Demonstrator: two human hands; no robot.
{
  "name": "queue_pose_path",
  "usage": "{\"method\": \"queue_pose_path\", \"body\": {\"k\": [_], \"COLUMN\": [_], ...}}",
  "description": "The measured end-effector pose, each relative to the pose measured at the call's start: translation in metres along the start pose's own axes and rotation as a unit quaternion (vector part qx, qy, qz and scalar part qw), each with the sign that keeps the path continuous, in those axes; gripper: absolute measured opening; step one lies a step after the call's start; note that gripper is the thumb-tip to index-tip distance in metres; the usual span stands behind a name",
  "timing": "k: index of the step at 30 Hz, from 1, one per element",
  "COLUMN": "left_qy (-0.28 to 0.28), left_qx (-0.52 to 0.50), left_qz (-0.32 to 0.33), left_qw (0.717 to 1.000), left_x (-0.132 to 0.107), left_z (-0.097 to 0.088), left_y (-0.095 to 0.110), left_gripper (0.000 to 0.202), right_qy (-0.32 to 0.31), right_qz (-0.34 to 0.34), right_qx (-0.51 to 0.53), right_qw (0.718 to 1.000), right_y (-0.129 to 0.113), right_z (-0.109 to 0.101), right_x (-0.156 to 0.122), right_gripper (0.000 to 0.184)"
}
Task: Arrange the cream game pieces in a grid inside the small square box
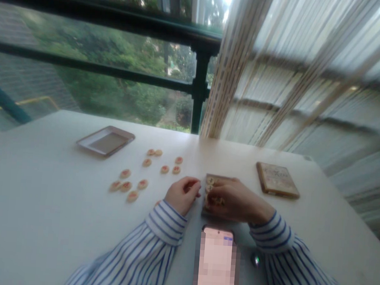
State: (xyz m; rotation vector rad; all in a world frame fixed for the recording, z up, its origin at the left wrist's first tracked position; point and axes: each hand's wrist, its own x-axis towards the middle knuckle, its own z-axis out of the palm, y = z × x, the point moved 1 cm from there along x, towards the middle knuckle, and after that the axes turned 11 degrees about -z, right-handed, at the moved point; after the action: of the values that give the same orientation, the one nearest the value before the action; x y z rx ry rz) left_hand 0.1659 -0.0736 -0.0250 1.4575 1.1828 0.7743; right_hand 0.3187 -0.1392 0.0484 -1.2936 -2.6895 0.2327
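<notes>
My right hand (238, 201) reaches over a shallow box (206, 211) of round Chinese chess pieces with dark markings. Its fingers are bent down and closed at a Chinese chess piece (218, 201); the fingertips are partly hidden. Just left of the box is my left hand (183, 195), its fingers curled and pinched together. Whatever it may hold is too small to make out. Several loose pieces with red markings (132, 196) lie left of my left hand, some touching each other. Part of one piece (158, 203) shows beside my left cuff.
A shallow tray or lid (108, 142) lies at the far left of the white table (42, 201). To the right is a flat, patterned box (277, 180). A phone (216, 266) lies in front of me, with a small shiny object (256, 261) beside it. String curtains (233, 76) hang behind.
</notes>
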Motion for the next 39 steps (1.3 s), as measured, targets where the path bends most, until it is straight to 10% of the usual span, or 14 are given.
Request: {"method": "queue_pose_path", "body": {"k": [39], "left_qy": [0.005], "left_qx": [0.015], "left_qz": [-0.002], "left_qw": [1.000], "left_x": [-0.0030], "left_z": [-0.0005], "left_y": [0.0023], "left_gripper": [0.025], "right_qy": [-0.036], "right_qz": [0.000], "right_qx": [0.039], "right_qw": [0.999], "right_y": [-0.0012], "right_z": [0.0010], "right_x": [0.0031], "right_gripper": [0.017]}}
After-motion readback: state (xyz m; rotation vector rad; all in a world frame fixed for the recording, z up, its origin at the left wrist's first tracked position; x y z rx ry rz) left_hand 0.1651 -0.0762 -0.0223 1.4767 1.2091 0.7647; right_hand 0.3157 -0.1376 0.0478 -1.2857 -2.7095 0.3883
